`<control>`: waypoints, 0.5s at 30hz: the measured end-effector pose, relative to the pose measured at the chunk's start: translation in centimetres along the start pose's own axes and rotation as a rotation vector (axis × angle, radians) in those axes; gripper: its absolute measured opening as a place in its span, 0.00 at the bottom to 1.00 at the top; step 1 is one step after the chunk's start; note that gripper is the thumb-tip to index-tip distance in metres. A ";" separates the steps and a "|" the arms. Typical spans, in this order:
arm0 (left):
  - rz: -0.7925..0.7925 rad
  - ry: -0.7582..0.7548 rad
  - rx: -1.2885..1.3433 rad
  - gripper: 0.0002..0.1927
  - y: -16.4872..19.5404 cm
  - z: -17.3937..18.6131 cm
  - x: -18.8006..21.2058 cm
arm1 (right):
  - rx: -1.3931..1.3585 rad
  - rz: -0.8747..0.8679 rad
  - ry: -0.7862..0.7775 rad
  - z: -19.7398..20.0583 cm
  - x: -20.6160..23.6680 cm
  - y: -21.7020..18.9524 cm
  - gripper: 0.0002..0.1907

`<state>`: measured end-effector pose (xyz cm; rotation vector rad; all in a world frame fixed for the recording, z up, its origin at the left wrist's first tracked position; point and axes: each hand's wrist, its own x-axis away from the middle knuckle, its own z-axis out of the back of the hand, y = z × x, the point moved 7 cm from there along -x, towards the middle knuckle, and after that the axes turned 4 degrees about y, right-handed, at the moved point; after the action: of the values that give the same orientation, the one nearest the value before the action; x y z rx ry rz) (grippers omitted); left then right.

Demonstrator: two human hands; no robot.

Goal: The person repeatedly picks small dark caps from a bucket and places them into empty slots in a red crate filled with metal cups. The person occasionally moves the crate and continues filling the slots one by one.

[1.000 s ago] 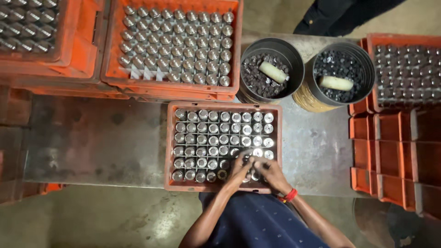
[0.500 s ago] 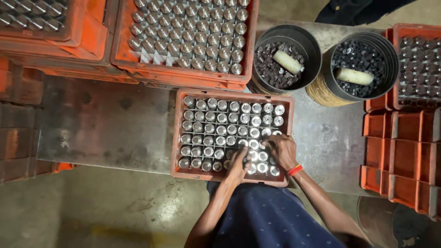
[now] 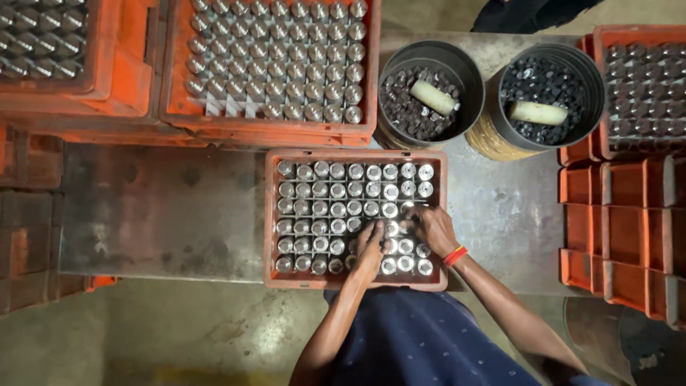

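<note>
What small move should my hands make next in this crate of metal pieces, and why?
Probably shift both hands one row along. The left hand and right hand rest on shiny cylinders near the orange crate's lower right; other rows look seated.

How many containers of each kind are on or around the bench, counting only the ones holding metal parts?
Orange crates holding metal parts: 4 (the one under the hands, one behind it, far-left one, far-right one)
Round black buckets holding parts: 2 (left one, right one)
Total: 6
</note>
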<state>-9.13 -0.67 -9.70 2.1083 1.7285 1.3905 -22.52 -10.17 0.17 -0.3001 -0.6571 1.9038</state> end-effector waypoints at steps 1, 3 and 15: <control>0.013 0.013 0.002 0.11 -0.2 0.0 -0.1 | -0.033 -0.026 -0.025 -0.1 0.0 0.2 0.12; 0.036 0.057 0.015 0.09 -0.4 0.0 -0.1 | 0.016 0.104 0.040 0.6 0.1 -0.8 0.11; 0.141 0.139 -0.111 0.12 -0.3 -2.4 0.6 | -0.760 -0.192 -0.101 -1.2 1.0 0.3 0.18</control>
<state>-10.98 -1.14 -8.11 2.1578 1.5323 1.6663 -22.66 -8.97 -0.89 -0.5934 -1.4167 1.4271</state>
